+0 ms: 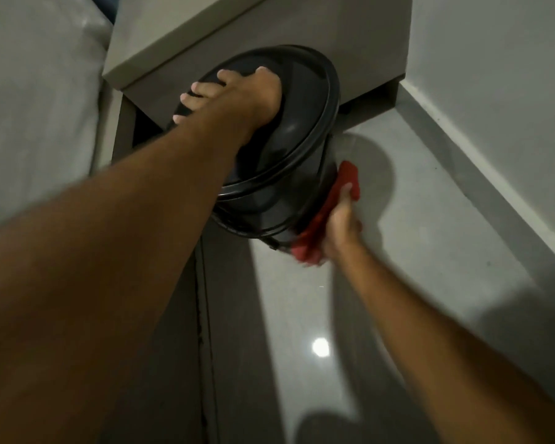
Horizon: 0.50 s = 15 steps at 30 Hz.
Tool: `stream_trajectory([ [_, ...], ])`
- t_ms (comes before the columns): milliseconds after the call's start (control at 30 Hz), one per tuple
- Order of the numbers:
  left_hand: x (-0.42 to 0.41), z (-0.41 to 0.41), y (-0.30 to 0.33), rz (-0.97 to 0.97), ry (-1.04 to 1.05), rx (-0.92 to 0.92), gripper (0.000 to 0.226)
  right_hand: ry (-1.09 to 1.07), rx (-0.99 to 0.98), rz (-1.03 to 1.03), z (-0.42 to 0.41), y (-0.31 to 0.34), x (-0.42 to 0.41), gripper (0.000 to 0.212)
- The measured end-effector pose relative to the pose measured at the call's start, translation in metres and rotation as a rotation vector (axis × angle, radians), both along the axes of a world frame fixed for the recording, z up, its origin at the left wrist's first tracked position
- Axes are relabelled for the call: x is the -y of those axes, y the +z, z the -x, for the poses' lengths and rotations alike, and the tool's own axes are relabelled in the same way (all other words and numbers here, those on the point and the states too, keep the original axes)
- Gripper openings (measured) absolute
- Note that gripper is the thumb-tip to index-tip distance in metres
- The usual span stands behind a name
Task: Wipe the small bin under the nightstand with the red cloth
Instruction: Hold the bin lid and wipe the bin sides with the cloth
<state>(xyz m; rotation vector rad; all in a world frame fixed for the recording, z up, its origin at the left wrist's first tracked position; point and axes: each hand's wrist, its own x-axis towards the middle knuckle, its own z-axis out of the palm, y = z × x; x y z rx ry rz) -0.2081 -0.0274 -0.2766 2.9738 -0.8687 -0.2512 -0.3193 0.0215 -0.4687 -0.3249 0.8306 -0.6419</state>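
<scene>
A small round black bin (289,155) stands on the floor in front of the nightstand (186,30). My left hand (237,91) lies spread on the bin's domed lid, fingers curled over its far-left rim. My right hand (340,219) presses the red cloth (330,206) against the bin's right side wall, just under the rim. The cloth is bunched between palm and bin, with folds sticking out above and below the hand. The bin's lower body is hidden beneath its lid.
A bed with light bedding (36,107) runs along the left. The dark wooden bed frame (180,315) sits below my left arm. A grey glossy tile floor (398,251) spreads right, bounded by a white wall with a baseboard (481,174).
</scene>
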Motion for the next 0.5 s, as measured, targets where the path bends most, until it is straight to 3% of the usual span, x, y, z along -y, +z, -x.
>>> stream_trajectory([
  [33, 0.003, -0.001, 0.002, 0.039, 0.015, -0.045, 0.093, -0.022, 0.045, 0.030, 0.009, 0.009, 0.014, 0.074],
  [100, 0.009, -0.010, 0.005, 0.104, -0.016, -0.082, 0.128, -0.091, 0.134, 0.217, 0.026, 0.032, 0.039, 0.069],
  [167, 0.004, -0.012, 0.016, 0.044, -0.108, -0.019, 0.140, -0.133, 0.197, 0.297, 0.036, 0.052, 0.050, 0.067],
  [267, -0.008, -0.005, 0.014, -0.031, -0.404, 0.128, 0.093, -0.251, 0.280, 0.282, 0.045, 0.042, 0.054, 0.065],
  [367, -0.008, -0.017, -0.005, 0.035, -0.487, 0.090, 0.078, -0.289, 0.236, 0.266, 0.029, 0.034, 0.012, 0.056],
  [433, -0.004, -0.021, -0.008, 0.030, -0.482, 0.083, 0.077, -0.262, 0.007, 0.367, 0.008, 0.004, -0.025, 0.063],
  [500, -0.003, -0.021, -0.006, 0.026, -0.486, 0.096, 0.076, -0.096, -0.299, 0.582, -0.011, -0.040, -0.053, 0.085],
])
